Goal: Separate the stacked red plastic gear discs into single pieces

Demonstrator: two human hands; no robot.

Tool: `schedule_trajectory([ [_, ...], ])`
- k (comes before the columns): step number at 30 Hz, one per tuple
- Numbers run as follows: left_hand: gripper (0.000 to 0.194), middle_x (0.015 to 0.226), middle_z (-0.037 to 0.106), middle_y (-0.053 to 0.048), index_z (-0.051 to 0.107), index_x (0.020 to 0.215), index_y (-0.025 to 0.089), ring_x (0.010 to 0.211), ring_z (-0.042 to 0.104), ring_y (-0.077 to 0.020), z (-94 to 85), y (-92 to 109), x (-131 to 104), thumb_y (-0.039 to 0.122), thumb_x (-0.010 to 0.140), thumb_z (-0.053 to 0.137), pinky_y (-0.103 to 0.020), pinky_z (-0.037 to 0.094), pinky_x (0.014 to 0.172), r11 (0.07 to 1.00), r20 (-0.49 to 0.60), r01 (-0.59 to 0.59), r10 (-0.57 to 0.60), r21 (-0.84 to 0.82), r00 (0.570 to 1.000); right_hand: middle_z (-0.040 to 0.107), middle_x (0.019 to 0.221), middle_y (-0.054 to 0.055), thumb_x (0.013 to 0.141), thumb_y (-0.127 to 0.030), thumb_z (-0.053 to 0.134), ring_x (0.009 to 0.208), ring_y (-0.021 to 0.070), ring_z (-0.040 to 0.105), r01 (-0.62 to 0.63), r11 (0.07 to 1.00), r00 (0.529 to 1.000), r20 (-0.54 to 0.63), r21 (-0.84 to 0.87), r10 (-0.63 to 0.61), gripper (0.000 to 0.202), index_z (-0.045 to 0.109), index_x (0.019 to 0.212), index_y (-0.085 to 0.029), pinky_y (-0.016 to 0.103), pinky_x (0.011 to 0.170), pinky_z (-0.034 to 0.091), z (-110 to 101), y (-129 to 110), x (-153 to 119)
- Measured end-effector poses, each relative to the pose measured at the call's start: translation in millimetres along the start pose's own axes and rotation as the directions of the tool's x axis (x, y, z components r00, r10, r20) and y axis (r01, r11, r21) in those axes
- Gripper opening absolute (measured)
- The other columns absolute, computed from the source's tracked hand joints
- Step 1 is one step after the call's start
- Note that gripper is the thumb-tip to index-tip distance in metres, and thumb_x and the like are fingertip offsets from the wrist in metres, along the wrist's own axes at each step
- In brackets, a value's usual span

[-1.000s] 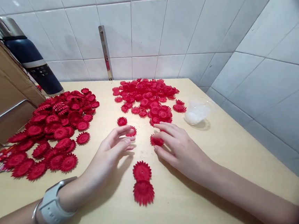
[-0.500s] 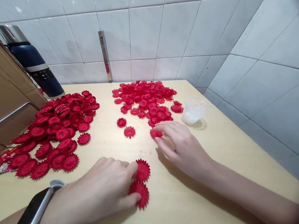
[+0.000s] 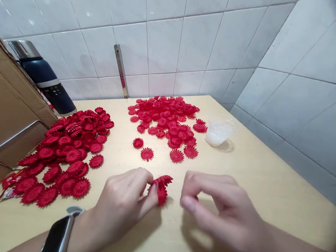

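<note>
Pinched between the thumb and index finger of my left hand [image 3: 129,199] is a red felt flower piece [image 3: 163,180], raised and tilted. Red petals also show just below it at the fingertips; I cannot tell whether they belong to a second piece. To the right, my right hand [image 3: 222,209] hovers over the table with thumb and index tip pressed together, apart from the left hand's piece. Anything in that pinch is hidden or too small to see. A few loose red flower pieces [image 3: 176,155] lie beyond the hands.
A large heap of red flower pieces [image 3: 68,148] covers the table's left side; another pile [image 3: 166,112] lies at the back. A clear cup [image 3: 218,134] with whitish contents stands at right. A dark flask [image 3: 47,78] and cardboard box [image 3: 16,116] are at left, tiled wall behind.
My left hand has lifted red flower material off the table into a tilted pose. My right hand has drawn back from the loose flower pieces toward me, its fingers now pinched.
</note>
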State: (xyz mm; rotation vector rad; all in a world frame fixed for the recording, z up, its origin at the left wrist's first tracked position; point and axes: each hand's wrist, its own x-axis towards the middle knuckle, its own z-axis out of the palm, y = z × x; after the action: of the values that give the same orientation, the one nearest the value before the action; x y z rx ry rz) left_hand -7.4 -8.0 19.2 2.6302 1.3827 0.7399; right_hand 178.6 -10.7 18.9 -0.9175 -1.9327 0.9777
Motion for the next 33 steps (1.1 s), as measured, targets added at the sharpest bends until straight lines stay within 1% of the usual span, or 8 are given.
schedule_trajectory([
  [2,0.023,0.050,0.050,0.001,0.055,0.061,0.018,0.045,0.042,-0.0093,6.2,-2,-4,0.014,0.080,0.044,-0.021,0.031,0.045,0.984,-0.046,-0.139,0.145,0.112,0.988,0.055,0.057,-0.001,0.076,-0.018,0.053,0.053,0.0114,0.050,-0.106,0.992,0.992,0.081,0.071,0.100,0.012,0.056,0.064,-0.018,0.023,0.052,0.041,5,-1,-2],
  [4,0.025,0.049,0.052,0.000,0.057,0.061,0.018,0.046,0.043,-0.0103,10.3,-4,-6,0.011,0.080,0.042,-0.021,0.032,0.046,0.952,-0.033,-0.240,0.251,0.192,0.967,0.058,0.063,0.000,0.077,-0.021,0.055,0.058,0.0119,0.052,-0.244,0.953,0.968,0.101,0.178,0.229,0.008,0.060,0.071,-0.018,0.023,0.053,0.042,8,1,-2],
  [9,0.018,0.055,0.059,-0.004,0.062,0.078,0.012,0.050,0.050,-0.0125,10.4,-2,-5,0.007,0.080,0.045,-0.023,0.037,0.049,0.924,-0.006,-0.348,0.353,0.157,0.936,0.059,0.070,-0.001,0.075,-0.030,0.063,0.058,0.0095,0.051,-0.405,0.779,0.908,0.114,0.478,0.403,0.013,0.058,0.076,-0.018,0.020,0.050,0.040,8,9,1],
  [15,0.019,0.072,0.067,-0.010,0.056,0.097,0.009,0.066,0.060,-0.0170,11.4,-2,-6,0.007,0.081,0.046,-0.026,0.045,0.059,0.953,0.030,-0.303,0.303,-0.008,0.953,0.059,0.069,-0.002,0.076,-0.023,0.062,0.061,0.0094,0.053,-0.406,0.739,0.904,0.120,0.537,0.409,0.008,0.060,0.072,-0.018,0.019,0.054,0.041,6,13,2],
  [20,0.031,0.087,0.066,-0.010,0.046,0.109,0.011,0.076,0.062,-0.0159,14.4,-3,-7,0.019,0.080,0.055,-0.023,0.048,0.068,0.970,0.029,-0.170,0.178,-0.172,0.984,0.056,0.065,-0.003,0.077,-0.018,0.059,0.056,0.0075,0.048,-0.403,0.743,0.907,0.125,0.534,0.402,0.009,0.057,0.068,-0.017,0.019,0.053,0.038,6,12,1],
  [23,0.036,0.091,0.065,-0.009,0.040,0.116,0.014,0.079,0.062,-0.0155,16.8,-5,-5,0.020,0.082,0.052,-0.023,0.050,0.070,0.964,-0.025,-0.145,0.143,-0.221,0.989,0.056,0.065,-0.003,0.077,-0.019,0.058,0.057,0.0079,0.046,-0.427,0.728,0.899,0.164,0.536,0.406,0.010,0.055,0.069,-0.017,0.020,0.053,0.037,6,12,0],
  [26,0.031,0.091,0.065,-0.008,0.043,0.114,0.014,0.081,0.062,-0.0150,19.0,-6,-3,0.018,0.083,0.049,-0.023,0.051,0.071,0.952,-0.077,-0.174,0.159,-0.252,0.984,0.053,0.062,-0.003,0.077,-0.020,0.058,0.056,0.0080,0.045,-0.447,0.707,0.891,0.204,0.548,0.405,0.011,0.054,0.068,-0.016,0.020,0.051,0.035,8,15,0],
  [33,0.027,0.091,0.066,-0.007,0.047,0.108,0.015,0.080,0.062,-0.0136,18.0,-4,-1,0.014,0.082,0.051,-0.022,0.051,0.073,0.951,-0.062,-0.152,0.140,-0.271,0.988,0.056,0.068,-0.002,0.077,-0.023,0.061,0.062,0.0093,0.049,-0.427,0.691,0.903,0.228,0.583,0.365,0.008,0.057,0.074,-0.017,0.020,0.055,0.039,7,20,1],
])
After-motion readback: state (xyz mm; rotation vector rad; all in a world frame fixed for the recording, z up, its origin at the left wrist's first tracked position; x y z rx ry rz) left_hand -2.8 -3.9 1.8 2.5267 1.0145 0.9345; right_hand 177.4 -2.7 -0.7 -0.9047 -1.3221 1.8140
